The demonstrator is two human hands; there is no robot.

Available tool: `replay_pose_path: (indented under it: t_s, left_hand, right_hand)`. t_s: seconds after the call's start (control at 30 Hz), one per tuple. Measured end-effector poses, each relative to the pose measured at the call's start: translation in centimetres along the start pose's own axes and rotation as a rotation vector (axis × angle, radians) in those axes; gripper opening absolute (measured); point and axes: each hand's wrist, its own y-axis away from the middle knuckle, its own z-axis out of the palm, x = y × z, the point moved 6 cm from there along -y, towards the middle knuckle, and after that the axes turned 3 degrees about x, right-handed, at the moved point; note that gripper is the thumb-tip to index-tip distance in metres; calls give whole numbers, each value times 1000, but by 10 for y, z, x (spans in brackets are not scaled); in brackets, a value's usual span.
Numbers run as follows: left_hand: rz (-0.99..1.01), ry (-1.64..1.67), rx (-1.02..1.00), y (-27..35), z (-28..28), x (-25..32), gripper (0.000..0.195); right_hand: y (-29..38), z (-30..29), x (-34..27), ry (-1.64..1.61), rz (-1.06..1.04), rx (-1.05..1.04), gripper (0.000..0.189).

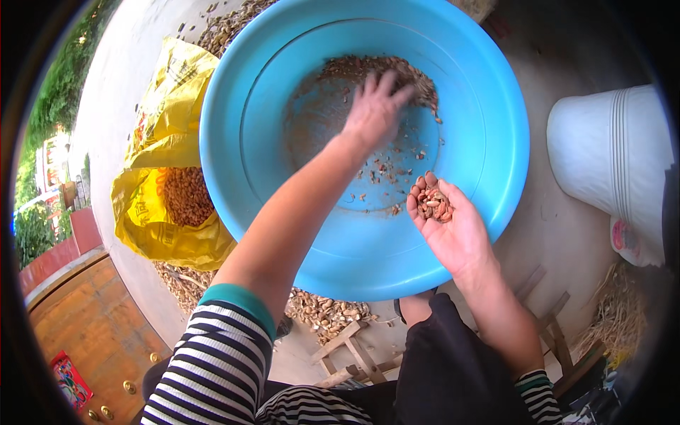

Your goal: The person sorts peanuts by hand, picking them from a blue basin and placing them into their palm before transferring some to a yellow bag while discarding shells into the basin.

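Observation:
A large blue plastic basin (372, 255) stands before me. Over its far inner side, my left hand (380, 106) is spread and blurred, with its fingers at a heap of small nuts and debris (425, 90); nothing shows in its grasp. Loose crumbs and bits of shell (385, 167) lie scattered on the basin floor. Near the right rim my right hand (451, 228) is turned palm up, cupped around a small pile of shelled peanuts (434, 204). Left of the basin, an open yellow woven plastic sack (175, 247) holds many reddish-brown peanuts (187, 196).
Peanut shells (329, 316) lie on the floor below the basin, with more (228, 32) beyond it. A wooden stool frame (361, 353) is near my legs. At right are a white bucket (605, 154) and dry stalks (616, 313). A wooden panel (95, 313) is at lower left.

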Motion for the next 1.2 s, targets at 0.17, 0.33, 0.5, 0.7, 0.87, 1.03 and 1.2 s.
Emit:
replay_pose_path:
  t_s: [0.17,0.33,0.5,0.7,0.87,1.03,1.2]
  left_hand:
    - [257,56,-155,58,-12,18,51]
    - [110,36,36,36,-28,-12,54]
    - [36,103,55,-11,0,18,51]
    - [349,23,-196,52,-2,40,60]
    - [308,-77,-231,85,-31,4,64]
    - [188,-1,-81,74,-39,-2,50]
    - [241,262,62,27,-16,41,36]
  right_hand:
    - [4,1,0,-26,1,-55,21]
    - [6,4,3,2,8,-67,21]
    - [7,2,2,36,-10,-53,21]
    - [6,2,3,15,-10,-52,22]
    - [7,2,1,14,-11,-95,23]
    - [8,2,0,38,-31,-70,23]
    - [6,2,3,39,-25,-54,23]
